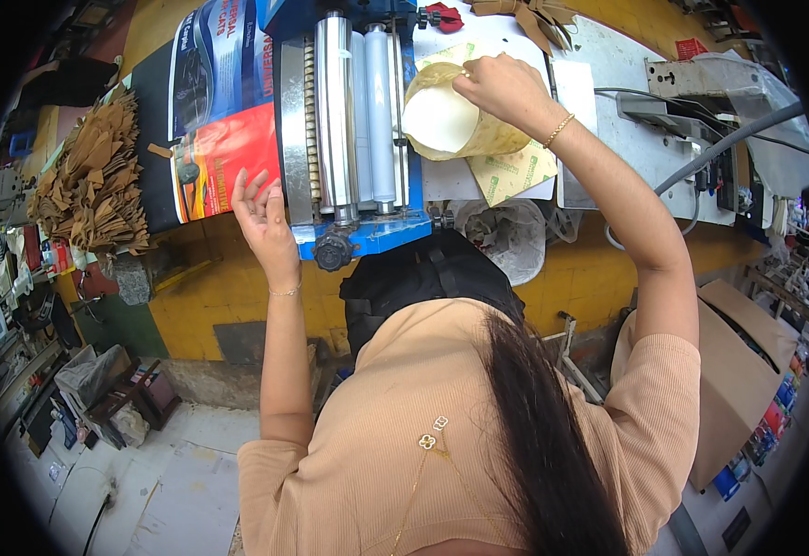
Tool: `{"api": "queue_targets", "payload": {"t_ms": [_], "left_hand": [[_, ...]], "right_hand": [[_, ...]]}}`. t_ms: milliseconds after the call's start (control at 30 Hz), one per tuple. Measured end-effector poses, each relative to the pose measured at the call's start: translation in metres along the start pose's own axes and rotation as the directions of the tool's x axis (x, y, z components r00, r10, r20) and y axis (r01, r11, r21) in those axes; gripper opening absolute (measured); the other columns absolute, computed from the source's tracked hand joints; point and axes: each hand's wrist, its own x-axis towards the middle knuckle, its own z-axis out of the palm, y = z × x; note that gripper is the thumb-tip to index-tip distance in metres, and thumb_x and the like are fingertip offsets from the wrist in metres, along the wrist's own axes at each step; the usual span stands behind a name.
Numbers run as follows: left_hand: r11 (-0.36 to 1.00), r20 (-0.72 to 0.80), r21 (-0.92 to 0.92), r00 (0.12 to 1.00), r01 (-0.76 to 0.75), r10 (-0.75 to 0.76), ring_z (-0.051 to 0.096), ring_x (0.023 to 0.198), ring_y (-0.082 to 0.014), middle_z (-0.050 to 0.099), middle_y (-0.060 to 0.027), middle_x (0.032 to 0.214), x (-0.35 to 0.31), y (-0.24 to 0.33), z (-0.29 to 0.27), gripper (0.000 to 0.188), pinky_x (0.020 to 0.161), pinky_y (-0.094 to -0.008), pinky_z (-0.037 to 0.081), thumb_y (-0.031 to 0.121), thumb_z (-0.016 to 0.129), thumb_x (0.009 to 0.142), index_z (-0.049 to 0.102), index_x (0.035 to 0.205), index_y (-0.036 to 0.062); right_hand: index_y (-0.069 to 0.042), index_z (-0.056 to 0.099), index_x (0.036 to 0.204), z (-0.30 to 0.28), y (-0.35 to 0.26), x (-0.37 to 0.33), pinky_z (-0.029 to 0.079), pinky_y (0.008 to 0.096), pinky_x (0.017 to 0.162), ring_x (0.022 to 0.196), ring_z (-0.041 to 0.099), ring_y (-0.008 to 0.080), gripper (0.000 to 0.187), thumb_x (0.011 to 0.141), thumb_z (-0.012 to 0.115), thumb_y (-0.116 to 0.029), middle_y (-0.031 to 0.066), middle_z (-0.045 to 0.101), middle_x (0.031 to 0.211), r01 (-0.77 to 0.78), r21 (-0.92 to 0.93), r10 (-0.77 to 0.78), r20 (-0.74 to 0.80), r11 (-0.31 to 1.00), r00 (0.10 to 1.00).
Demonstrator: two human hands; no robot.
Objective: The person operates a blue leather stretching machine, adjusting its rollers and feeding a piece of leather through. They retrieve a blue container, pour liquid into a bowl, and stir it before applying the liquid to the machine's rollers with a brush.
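My right hand (506, 88) grips a round, yellowish, stained tub (501, 137) near its rim, with the fingers bent at the edge. White, smooth-looking stuff (446, 119) shows inside. The tub's mouth faces left, toward a blue roller machine (376, 227), and it looks tilted. Long bright metal rollers (335, 111) run away from me in the machine. At its left side my left hand (270, 218) is raised with the fingers apart and nothing in them, close to a red printed sheet (238, 153).
A big heap of brown cut pieces (94, 176) lies at the left of the bench. Patterned yellowish paper (513, 176) lies under the tub. A lined waste bin (506, 243) stands below the bench edge. At right, a grey hose (733, 139) crosses the metal worktop (599, 153).
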Motion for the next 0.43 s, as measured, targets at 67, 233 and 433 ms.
{"api": "queue_targets", "payload": {"t_ms": [67,233,433], "left_hand": [[1.000,0.000,0.000,1.000,0.002,-0.002,0.056,0.110,-0.0196,0.050,-0.0197,0.127,-0.0001,-0.0001,-0.0002,0.047,0.097,-0.0316,0.044,0.002,0.051,0.098,0.033,0.141,0.0001],[1.000,0.004,0.001,1.000,0.001,-0.001,0.056,0.111,-0.0197,0.050,-0.0196,0.127,-0.0003,-0.0001,-0.0001,0.047,0.097,-0.0317,0.045,0.003,0.051,0.098,0.033,0.141,0.0002],[1.000,-0.002,0.004,1.000,0.017,-0.017,0.056,0.111,-0.0202,0.050,-0.0201,0.128,0.0005,-0.0010,0.0000,0.048,0.098,-0.0321,0.045,0.003,0.051,0.098,0.033,0.142,0.0004]], "right_hand": [[-0.003,0.075,0.092,-0.0003,-0.0007,-0.0005,0.057,0.0425,0.071,0.069,0.069,0.0352,0.040,0.087,0.051,-0.035,0.0217,0.068,0.071,-0.001,-0.009,0.001,0.000,1.000,1.000],[-0.001,0.072,0.079,0.0014,-0.0004,-0.0018,0.057,0.0437,0.069,0.066,0.069,0.0346,0.039,0.086,0.051,-0.033,0.0210,0.068,0.068,0.025,0.016,-0.024,-0.054,1.000,0.998],[0.000,0.072,0.076,0.0052,0.0011,-0.0016,0.056,0.0458,0.072,0.068,0.070,0.0352,0.040,0.085,0.052,-0.034,0.0216,0.068,0.070,0.020,0.051,-0.017,-0.070,0.998,0.997]]}}
